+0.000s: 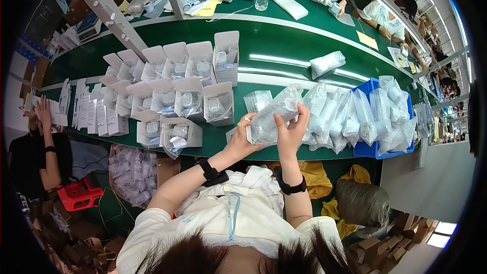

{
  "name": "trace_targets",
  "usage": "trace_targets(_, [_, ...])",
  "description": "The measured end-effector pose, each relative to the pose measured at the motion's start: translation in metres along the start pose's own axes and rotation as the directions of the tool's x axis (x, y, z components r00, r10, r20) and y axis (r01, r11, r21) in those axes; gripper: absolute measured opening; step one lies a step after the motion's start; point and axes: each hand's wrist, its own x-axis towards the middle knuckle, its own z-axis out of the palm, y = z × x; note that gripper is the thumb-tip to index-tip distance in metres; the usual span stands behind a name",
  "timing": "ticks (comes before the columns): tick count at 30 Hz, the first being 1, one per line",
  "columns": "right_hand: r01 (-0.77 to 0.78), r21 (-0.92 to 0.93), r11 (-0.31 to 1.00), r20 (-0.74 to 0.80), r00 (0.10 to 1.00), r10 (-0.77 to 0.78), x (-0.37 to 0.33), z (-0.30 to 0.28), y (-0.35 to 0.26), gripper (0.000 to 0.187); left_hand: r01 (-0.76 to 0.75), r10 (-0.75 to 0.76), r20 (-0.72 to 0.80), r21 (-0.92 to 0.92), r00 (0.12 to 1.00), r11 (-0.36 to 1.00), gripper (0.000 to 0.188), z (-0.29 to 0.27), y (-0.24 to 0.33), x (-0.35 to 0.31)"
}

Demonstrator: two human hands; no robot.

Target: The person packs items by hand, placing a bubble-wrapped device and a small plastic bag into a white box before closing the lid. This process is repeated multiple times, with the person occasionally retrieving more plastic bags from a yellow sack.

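Above the table's near edge I hold a clear bubble-wrap package [274,115], tilted up to the right. My left hand [241,139] is closed on its lower left end, where a white edge shows. On its right side my right hand [294,126] grips it with thumb and fingers. Behind it lies another bubble-wrapped piece [257,100]. Just right of my hands, several bubble-wrapped packages [332,114] lean in a row. To the left, open white boxes [188,100] stand in rows, holding pale devices in clear plastic bags.
A blue bin [410,102] at the right holds more wrapped packages. One wrapped package [327,64] lies on the green belt [276,40]. Folded white cartons [94,106] stand at the left, near a co-worker's hand [43,112]. A carton of plastic-wrapped pieces [133,172] sits below.
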Motion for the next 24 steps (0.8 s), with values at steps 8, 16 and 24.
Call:
trace_targets(8, [0.475,-0.465,0.747,0.392,0.867,-0.308,-0.003,-0.023,-0.007,0.040,0.040,-0.039,0.035,-0.039,0.999,0.998,0.074,-0.014,-0.003,-0.008])
trace_targets(16, [0.154,-0.126,0.980,0.250,0.961,-0.119,-0.016,-0.052,0.051,0.034,-0.093,0.093,0.151,-0.004,0.984,0.996,0.069,-0.032,0.006,-0.010])
trace_targets(24, [0.610,-0.712,0.348,0.642,0.766,-0.028,-0.010,-0.057,0.139,0.025,-0.158,0.154,0.169,0.012,0.973,0.987,0.065,-0.056,0.032,-0.016])
